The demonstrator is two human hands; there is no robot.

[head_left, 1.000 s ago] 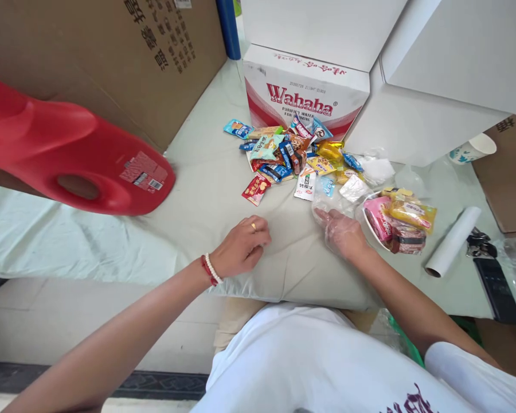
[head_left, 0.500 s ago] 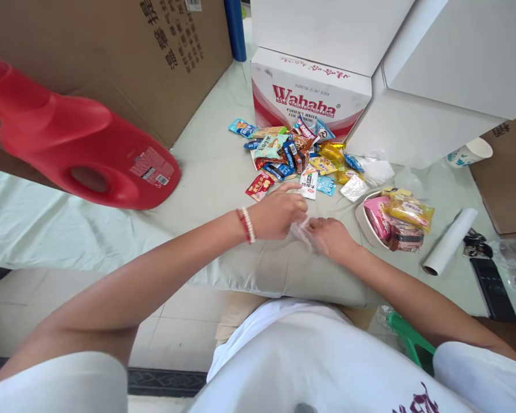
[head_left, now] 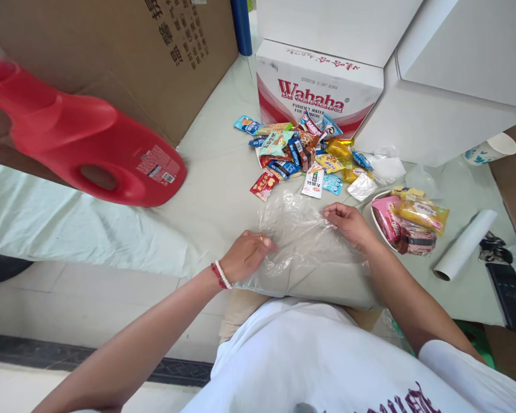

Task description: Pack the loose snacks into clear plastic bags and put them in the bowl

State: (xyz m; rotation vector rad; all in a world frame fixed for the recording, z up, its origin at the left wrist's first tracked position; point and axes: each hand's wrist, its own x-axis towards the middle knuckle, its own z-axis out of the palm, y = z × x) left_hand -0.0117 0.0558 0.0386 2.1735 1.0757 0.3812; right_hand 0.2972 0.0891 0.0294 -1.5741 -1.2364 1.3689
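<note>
A thin clear plastic bag [head_left: 303, 232] is spread out between my two hands, low over the table's front part. My left hand [head_left: 248, 253], with a white beaded and red bracelet at the wrist, pinches the bag's left side. At its upper right edge, my right hand [head_left: 344, 221] grips the film between thumb and fingers. Just beyond the bag lies a heap of small wrapped snacks [head_left: 298, 150] in many colours. Right of my right hand stands a white bowl [head_left: 377, 221] filled with packaged snacks [head_left: 417, 221], pink, yellow and brown.
A large red jug [head_left: 107, 149] lies at the left by a brown cardboard box [head_left: 112, 63]. Behind the heap is a Wahaba-style water carton [head_left: 318, 94]. At right are a paper cup [head_left: 490, 150], a white roll [head_left: 465, 245], keys [head_left: 495, 246] and a black phone [head_left: 508, 295].
My hands have moved apart, the left one toward the left and nearer to me. The bag, bunched between them before, is now spread wide.
</note>
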